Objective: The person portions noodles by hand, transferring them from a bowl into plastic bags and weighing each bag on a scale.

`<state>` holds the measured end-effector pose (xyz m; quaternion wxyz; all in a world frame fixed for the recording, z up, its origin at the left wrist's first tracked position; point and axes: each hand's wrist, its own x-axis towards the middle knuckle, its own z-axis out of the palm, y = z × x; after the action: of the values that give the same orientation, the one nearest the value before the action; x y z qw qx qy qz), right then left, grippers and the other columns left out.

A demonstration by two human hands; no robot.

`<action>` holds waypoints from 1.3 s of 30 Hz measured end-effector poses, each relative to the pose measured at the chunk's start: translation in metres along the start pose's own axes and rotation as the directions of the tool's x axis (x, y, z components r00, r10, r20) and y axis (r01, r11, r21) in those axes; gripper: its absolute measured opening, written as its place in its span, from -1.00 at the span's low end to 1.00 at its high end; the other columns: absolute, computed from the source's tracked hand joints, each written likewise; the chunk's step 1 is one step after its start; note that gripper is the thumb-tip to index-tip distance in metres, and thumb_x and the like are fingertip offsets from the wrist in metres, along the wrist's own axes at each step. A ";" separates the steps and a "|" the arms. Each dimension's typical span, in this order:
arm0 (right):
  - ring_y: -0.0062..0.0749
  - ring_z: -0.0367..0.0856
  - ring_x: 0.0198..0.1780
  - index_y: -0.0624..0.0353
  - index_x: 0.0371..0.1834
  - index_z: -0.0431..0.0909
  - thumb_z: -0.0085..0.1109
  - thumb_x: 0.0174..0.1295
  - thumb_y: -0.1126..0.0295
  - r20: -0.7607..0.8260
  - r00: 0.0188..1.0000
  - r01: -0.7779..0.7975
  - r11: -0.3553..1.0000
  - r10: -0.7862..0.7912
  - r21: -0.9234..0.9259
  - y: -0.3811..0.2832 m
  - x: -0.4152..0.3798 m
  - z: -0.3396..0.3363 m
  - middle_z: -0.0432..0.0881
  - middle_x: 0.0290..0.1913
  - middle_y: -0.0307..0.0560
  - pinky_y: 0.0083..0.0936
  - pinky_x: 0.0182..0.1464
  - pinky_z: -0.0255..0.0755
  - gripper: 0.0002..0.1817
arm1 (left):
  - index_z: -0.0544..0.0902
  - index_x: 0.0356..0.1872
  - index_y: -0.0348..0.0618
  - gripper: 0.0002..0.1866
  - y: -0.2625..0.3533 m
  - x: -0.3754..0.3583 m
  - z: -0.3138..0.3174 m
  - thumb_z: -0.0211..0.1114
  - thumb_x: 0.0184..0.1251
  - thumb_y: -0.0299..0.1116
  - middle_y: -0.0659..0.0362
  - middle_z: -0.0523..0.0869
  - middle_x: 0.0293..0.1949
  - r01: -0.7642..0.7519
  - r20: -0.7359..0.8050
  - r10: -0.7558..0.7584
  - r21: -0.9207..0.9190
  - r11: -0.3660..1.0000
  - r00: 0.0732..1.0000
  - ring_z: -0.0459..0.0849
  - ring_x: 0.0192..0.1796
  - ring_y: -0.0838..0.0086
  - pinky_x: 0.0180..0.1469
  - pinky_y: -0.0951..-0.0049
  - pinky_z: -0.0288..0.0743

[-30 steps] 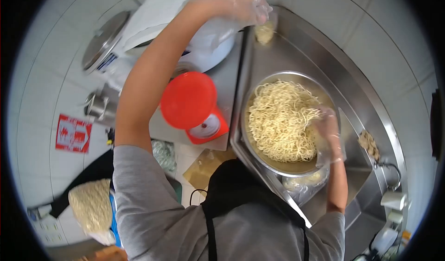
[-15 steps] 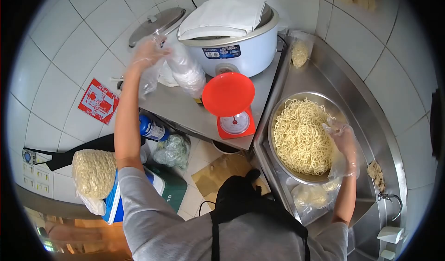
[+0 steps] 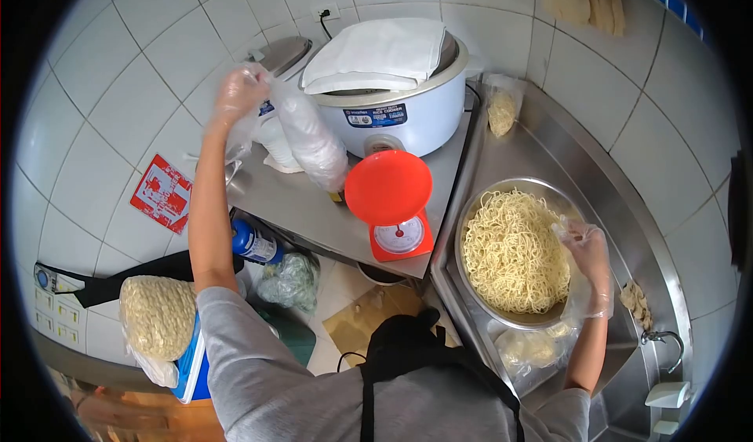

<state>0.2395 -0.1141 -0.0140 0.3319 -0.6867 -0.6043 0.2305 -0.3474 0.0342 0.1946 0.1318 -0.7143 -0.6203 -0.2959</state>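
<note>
My left hand point(image 3: 241, 95), in a clear plastic glove, is closed on the top of a clear plastic bag point(image 3: 307, 132) that stands bunched on the steel counter. Beside it is a red kitchen scale point(image 3: 398, 234) with a round red pan point(image 3: 389, 186). My right hand point(image 3: 587, 252), gloved too, is over the right rim of a metal bowl point(image 3: 480, 310). Its fingers are drawn together; what they hold, if anything, I cannot make out. Yellow noodles point(image 3: 514, 250) fill the bowl, which rests in a steel sink basin.
A large rice cooker point(image 3: 408, 124) with a folded white cloth point(image 3: 376, 54) stands behind the scale. Bagged noodles lie beyond the bowl point(image 3: 502, 112) and below it point(image 3: 527, 349). A faucet point(image 3: 667, 348) is at right. Lower left sits a large bag point(image 3: 157, 316) on a blue-and-white container.
My left hand's fingers were spread near the plastic bag and are now closed on its top. My right hand has shifted slightly right, away from the noodles. The view has tilted up a little.
</note>
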 end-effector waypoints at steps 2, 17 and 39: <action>-0.21 0.66 -0.13 0.26 -0.05 0.61 0.33 0.06 0.27 0.031 0.999 -0.010 1.000 0.011 -0.017 -0.013 0.004 0.000 0.63 -0.08 0.19 -0.42 -0.10 0.50 -0.60 | 0.63 -0.38 -0.21 -0.79 -0.008 0.008 -0.007 0.24 0.04 -0.29 0.03 0.59 -0.53 0.024 -0.093 -0.037 -0.138 0.990 0.995 0.59 -0.41 0.38 -0.27 0.35 0.47; -0.24 0.52 0.10 0.27 0.25 0.31 0.31 0.10 0.29 -0.413 0.650 0.759 0.566 -0.638 0.321 -0.237 0.068 0.140 0.55 0.07 0.08 -0.37 0.14 0.38 -0.34 | 0.62 -0.37 -0.25 -0.78 0.177 0.035 -0.008 0.15 0.25 -0.28 0.18 0.62 -0.24 -0.376 -0.192 0.333 -0.637 0.673 0.923 0.54 -0.27 0.50 -0.19 0.50 0.42; -0.52 0.60 -0.27 0.28 0.00 0.54 0.24 0.05 0.55 0.011 0.930 -0.250 0.613 0.366 0.749 0.010 -0.002 0.044 0.64 -0.19 -0.10 -0.62 -0.24 0.50 -0.62 | 0.55 -0.19 -0.18 -0.79 0.308 -0.165 0.220 0.28 0.13 -0.45 0.20 0.58 -0.33 0.765 0.575 0.520 -0.570 -0.298 0.632 0.54 -0.27 0.56 -0.15 0.55 0.40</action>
<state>0.2137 -0.1085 -0.0511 0.5787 -0.6010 -0.3056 0.4588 -0.0020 -0.0373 -0.0214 -0.8029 -0.4450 -0.1881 -0.3492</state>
